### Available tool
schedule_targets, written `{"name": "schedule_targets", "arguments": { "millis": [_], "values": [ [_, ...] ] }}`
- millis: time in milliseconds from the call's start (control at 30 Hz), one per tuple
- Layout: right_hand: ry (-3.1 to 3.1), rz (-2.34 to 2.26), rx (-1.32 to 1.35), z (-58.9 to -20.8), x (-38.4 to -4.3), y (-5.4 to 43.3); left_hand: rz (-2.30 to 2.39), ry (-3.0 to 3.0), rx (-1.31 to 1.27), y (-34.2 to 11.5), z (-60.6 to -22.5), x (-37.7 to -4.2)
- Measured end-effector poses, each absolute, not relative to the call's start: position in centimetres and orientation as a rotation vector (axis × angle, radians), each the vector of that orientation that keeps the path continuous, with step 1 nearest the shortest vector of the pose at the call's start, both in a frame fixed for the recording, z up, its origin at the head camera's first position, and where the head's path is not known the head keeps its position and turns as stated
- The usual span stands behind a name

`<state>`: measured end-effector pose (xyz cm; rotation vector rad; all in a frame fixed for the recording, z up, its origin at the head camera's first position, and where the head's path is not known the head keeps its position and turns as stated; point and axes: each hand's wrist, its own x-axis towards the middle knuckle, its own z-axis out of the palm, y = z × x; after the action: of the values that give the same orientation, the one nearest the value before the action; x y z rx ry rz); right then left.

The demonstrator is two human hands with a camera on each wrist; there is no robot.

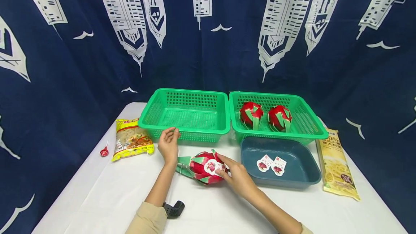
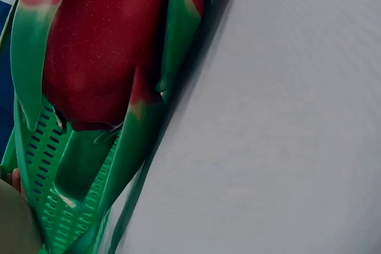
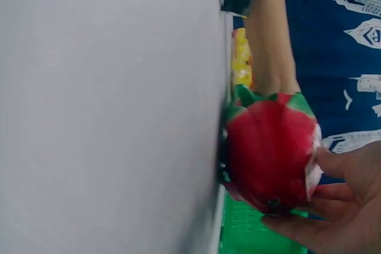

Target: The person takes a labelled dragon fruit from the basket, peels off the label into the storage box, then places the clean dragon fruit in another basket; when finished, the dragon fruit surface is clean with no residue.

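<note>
A red dragon fruit [image 1: 197, 167] with green leaf tips lies on its side on the white table, a white printed label [image 1: 211, 166] on its upper face. My right hand [image 1: 239, 178] grips its right end, with the thumb over the label's edge and the fingers around the end in the right wrist view. My left hand [image 1: 169, 144] is raised beyond the leafy end, by the front of the left green basket [image 1: 183, 131], its fingers loosely curled with nothing in them. The left wrist view shows the fruit's green leaves [image 2: 140, 129] close up.
The right green basket [image 1: 312, 127] holds two dragon fruits [image 1: 251, 114]. In front of it, a blue-grey tub [image 1: 282, 181] contains two label cards [image 1: 278, 166]. A yellow food bag [image 1: 132, 140] and a red lollipop [image 1: 104, 151] lie left, a pasta packet [image 1: 338, 165] right.
</note>
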<state>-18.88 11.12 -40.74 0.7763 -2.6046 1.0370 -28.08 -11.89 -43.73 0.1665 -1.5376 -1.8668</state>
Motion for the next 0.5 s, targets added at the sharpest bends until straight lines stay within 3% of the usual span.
{"name": "schedule_targets", "arguments": {
  "millis": [233,500],
  "values": [
    [-2.558,1.231,0.82,-41.8,-19.2,11.0,-1.531,-1.728,0.139,-12.5,-42.4,-26.5],
    [-2.513,1.407,0.836,-42.5,-19.6,11.6,-1.195,-2.487,-0.891,-11.2,-40.1,-23.3]
  ]
}}
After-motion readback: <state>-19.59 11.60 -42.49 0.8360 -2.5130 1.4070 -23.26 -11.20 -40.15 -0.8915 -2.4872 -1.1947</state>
